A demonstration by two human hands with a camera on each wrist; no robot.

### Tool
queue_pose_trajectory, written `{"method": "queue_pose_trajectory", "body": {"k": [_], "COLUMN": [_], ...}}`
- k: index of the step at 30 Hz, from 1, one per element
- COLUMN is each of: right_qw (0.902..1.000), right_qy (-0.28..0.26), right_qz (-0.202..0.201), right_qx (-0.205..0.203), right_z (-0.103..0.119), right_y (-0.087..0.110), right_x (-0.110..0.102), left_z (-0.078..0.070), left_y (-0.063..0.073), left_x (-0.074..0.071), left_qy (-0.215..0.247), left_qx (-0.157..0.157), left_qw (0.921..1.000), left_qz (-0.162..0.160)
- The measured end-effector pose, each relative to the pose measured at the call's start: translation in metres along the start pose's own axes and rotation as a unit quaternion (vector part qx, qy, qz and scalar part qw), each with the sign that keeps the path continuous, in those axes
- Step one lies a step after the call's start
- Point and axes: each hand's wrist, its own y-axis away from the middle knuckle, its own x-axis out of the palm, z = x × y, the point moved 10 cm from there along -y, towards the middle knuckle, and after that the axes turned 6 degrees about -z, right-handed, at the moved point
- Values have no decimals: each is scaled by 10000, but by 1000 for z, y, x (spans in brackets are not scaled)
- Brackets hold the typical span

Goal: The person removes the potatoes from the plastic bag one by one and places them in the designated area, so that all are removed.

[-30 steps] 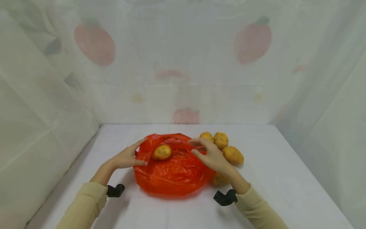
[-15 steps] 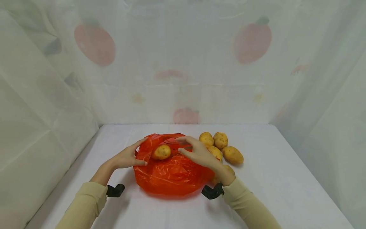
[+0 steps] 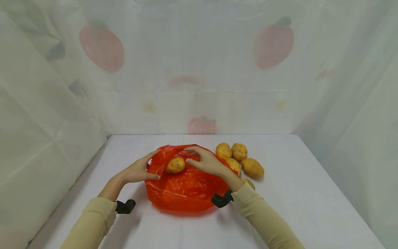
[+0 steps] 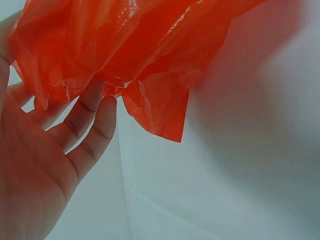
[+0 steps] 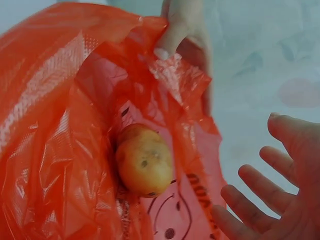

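A red plastic bag (image 3: pixel 183 195) lies on the table with its mouth spread, printed with dark marks inside. One potato (image 3: pixel 176 165) sits in the mouth; the right wrist view shows this yellowish potato (image 5: pixel 145 162) against the red plastic. At the bag's left edge, my left hand (image 3: pixel 136 172) grips the rim between thumb and fingers; its fingers (image 4: pixel 95 132) lie behind the plastic in the left wrist view. My right hand (image 3: pixel 206 162) is over the bag's right side, fingers spread, just right of the potato and apart from it. Nothing is in that hand.
Several loose potatoes lie to the right of the bag, among them a far potato (image 3: pixel 223 151) and a larger potato (image 3: pixel 253 168). My right forearm partly hides the nearest ones. A white cloth wall (image 3: pixel 242 110) stands behind the white table (image 3: pixel 295 197).
My right hand has moved left from the bag's right edge to close beside the potato, uncovering more of the loose potatoes. The left hand and the bag's left rim have stayed put.
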Motion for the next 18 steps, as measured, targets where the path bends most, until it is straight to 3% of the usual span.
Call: {"method": "queue_pose_trajectory", "body": {"k": [9,18], "right_qw": [9990,9987], "right_qy": [56,142], "right_qz": [273,427], "right_qx": [355,238], "right_z": [-23,-32], "right_y": [-11,-17], "right_x": [16,32], "left_z": [-4,-5], "left_y": [0,0], "left_x": [-3,0], "left_qy": [-115,-34], "left_qx": [87,66], "left_qw": [9999,10000], "left_qz": [-32,-16]}}
